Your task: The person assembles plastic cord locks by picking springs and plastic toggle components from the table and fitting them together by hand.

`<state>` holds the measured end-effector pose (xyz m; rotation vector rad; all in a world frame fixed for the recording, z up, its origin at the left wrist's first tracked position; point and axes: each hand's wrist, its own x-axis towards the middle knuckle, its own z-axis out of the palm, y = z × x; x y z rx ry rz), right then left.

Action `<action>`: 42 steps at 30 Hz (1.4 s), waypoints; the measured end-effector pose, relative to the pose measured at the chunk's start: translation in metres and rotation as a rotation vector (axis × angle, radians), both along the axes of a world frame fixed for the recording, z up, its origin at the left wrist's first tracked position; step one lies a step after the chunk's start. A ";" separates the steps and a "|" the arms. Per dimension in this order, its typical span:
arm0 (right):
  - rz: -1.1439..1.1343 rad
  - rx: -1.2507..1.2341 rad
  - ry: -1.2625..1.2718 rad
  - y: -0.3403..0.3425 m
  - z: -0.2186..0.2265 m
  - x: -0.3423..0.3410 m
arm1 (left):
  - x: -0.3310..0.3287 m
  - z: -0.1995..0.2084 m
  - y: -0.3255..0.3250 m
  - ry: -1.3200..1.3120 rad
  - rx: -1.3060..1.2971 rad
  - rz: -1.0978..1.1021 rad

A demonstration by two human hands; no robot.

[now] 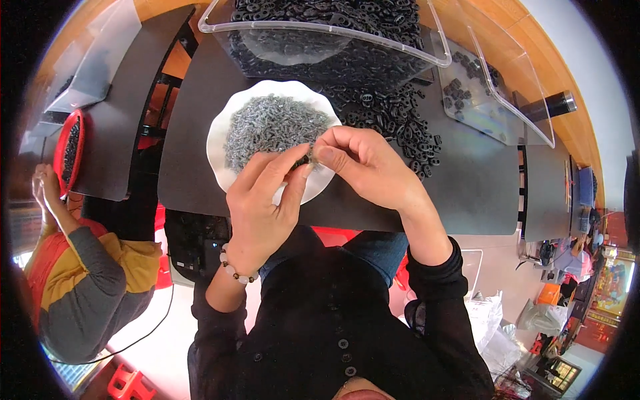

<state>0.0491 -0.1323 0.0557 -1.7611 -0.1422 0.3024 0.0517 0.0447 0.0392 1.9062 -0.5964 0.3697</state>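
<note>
My left hand (267, 187) is closed in a pinch, with a small black plastic piece (305, 161) partly showing between thumb and fingertips. Against it presses my right hand (370, 167), thumb and forefinger pinched together; whatever they grip is too small to make out. Both hands meet over the right front part of a white scalloped plate (220, 127). Heaped on that plate are many tiny grey metal pieces (273, 130) that look like springs. Loose black plastic pieces with holes, resembling cord locks (407, 130), lie spread beyond my right hand.
Behind the plate stands a large clear bin (327, 30) full of similar black pieces. Another clear bin (493, 100) at the right holds some dark parts, beside a black cylinder (550, 105). At left, a co-worker (93, 280) sits by a red basket (70, 153).
</note>
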 end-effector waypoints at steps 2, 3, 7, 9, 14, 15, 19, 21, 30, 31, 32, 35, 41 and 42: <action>0.000 -0.009 -0.003 0.001 0.000 0.000 | -0.001 -0.004 -0.001 -0.029 0.009 0.007; -0.002 -0.034 -0.001 0.002 0.001 0.000 | -0.001 -0.006 -0.001 -0.058 0.017 0.015; -0.027 -0.079 -0.045 0.007 0.001 -0.003 | 0.003 -0.007 0.001 -0.110 0.070 0.016; -0.061 -0.097 -0.101 0.010 0.000 -0.005 | 0.003 -0.005 0.001 -0.032 0.077 -0.006; -0.223 -0.337 -0.553 0.022 -0.010 -0.010 | 0.005 -0.005 0.000 0.034 0.041 -0.022; -0.248 -0.356 -0.571 0.024 -0.011 -0.009 | 0.005 -0.004 0.000 0.078 0.028 -0.035; -0.305 -0.365 -0.616 0.026 -0.016 -0.006 | 0.009 -0.011 -0.003 0.162 -0.045 -0.058; -0.284 -0.313 -0.580 0.022 -0.017 -0.004 | 0.009 -0.012 -0.002 0.223 -0.081 -0.057; -0.284 -0.260 -0.637 0.025 -0.010 -0.002 | 0.012 -0.005 0.001 0.209 -0.067 -0.064; -0.275 -0.312 -0.705 0.027 -0.011 -0.001 | 0.011 -0.003 0.002 0.209 -0.068 -0.073; -0.283 -0.316 -0.705 0.028 -0.013 0.000 | 0.009 0.000 0.003 0.368 -0.120 -0.076; -0.259 -0.335 -0.830 0.031 -0.013 0.002 | 0.014 0.008 0.008 0.590 -0.178 -0.097; -0.257 -0.490 -0.798 0.027 -0.021 0.005 | 0.019 0.002 0.018 0.464 -0.080 -0.023; -0.252 -0.485 -0.800 0.026 -0.021 0.005 | 0.018 0.004 0.017 0.478 -0.099 -0.032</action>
